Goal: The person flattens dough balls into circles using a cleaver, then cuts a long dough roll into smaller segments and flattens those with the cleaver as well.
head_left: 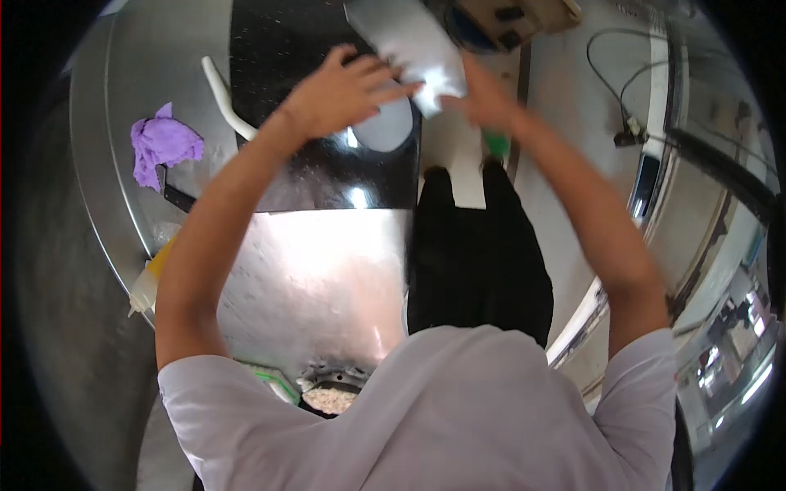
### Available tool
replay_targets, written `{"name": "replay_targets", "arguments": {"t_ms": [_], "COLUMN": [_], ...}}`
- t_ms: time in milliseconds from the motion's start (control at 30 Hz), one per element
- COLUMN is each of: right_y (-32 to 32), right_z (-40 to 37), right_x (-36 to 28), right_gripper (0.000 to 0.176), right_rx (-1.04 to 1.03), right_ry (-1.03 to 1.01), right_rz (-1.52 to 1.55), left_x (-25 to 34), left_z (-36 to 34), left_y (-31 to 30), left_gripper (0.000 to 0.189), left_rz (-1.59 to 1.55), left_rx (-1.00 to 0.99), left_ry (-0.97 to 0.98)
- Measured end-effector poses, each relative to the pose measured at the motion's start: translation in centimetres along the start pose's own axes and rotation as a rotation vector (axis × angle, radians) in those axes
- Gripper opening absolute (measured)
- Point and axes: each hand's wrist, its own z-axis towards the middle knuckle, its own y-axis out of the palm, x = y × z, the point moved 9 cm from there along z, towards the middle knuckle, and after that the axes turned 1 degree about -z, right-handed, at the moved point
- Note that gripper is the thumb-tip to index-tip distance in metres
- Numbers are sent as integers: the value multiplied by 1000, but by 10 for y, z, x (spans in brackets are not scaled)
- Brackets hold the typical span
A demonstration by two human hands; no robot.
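A shiny silvery sheet or bag [409, 49] is tilted over the inner edge of the black countertop. My right hand [489, 96], smeared by motion, grips its right edge near the lower corner. With fingers spread, my left hand [340, 92] hovers over the counter, its fingertips overlapping the sheet's left side in this view. Partly beneath that hand lies a round pale grey disc [385, 127] on the black countertop [327, 180]. Left of my forearm, a curved white handle-like piece [219, 94] rests across the counter's edge.
A crumpled purple cloth [165, 143] lies on the steel surface at left, above a bottle with yellow [151, 282]. Nearer my body is a bare steel worktop [319, 278], with a pan of pale crumbly food [329, 399]. Cables [626, 114] hang at right.
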Motion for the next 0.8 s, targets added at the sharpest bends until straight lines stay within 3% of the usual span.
{"name": "replay_targets", "arguments": {"t_ms": [33, 67, 100, 200, 233, 300, 367, 433, 500, 567, 667, 800], "right_y": [25, 42, 54, 67, 63, 43, 21, -22, -46, -52, -19, 52], "right_z": [-47, -97, -153, -243, -256, -267, -258, -213, -148, -75, -12, -48], "right_x": [17, 20, 19, 13, 14, 20, 26, 23, 28, -6, -10, -49], "right_gripper": [87, 94, 95, 81, 77, 71, 66, 60, 55, 56, 56, 55], "right_rx": [-35, -4, -233, -210, -219, -222, -207, -45, 27, -12, -80, -242], "right_ry": [91, -22, 597, 402, 379, 438, 480, 532, 387, 249, 220, 202], "right_rz": [-72, -7, 207, 99, 74, 88, 91, 112, 127, 232, 199, 97], "left_x": [7, 12, 13, 9, 4, 5, -1, 0, 1, 3, 6, 18], "left_z": [-2, -1, 3, 19, 25, 32, 33, 30, 26, 20, 10, -5], "left_y": [-1, -8, -17, -14, -23, -13, -11, -18, -28, -33, -29, -30], "left_gripper": [81, 73, 66, 30, 30, 33, 25, 18, 16, 15, 14, 16], "left_rz": [-11, -40, -64, -126, -116, -84, -91, -48, -49, -49, -114, -203], "left_rx": [33, 16, 4, 99, 109, -146, -157, -62, -33, -7, -28, -168], "left_ry": [-25, -17, -10, -12, -35, -55, -78, -38, -82, -118, -171, -214]}}
